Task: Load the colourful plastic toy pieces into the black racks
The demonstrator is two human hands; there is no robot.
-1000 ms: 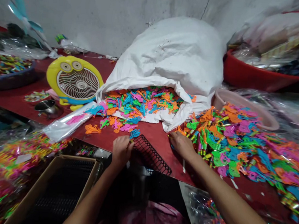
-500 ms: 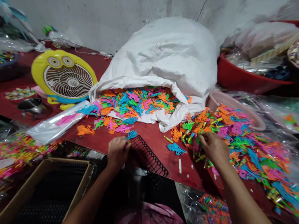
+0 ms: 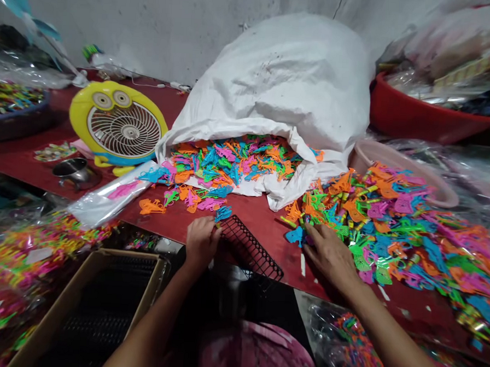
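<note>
curls fingers of left hand [image 3: 201, 240] by a black plastic grid rack [image 3: 252, 250], lower centre of the frame; cannot tell whether pinching it. parts fingers of right hand [image 3: 330, 256] against a flat blue plastic piece [image 3: 294, 236] on the red tabletop [image 3: 271, 230], right of centre; cannot tell if pinching.

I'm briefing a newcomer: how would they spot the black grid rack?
Find the big white sack on the red table. In front of its mouth, at the table's near edge, the black grid rack slants beside the left hand. Its black open mesh sets it apart from the bright plastic pieces.
</note>
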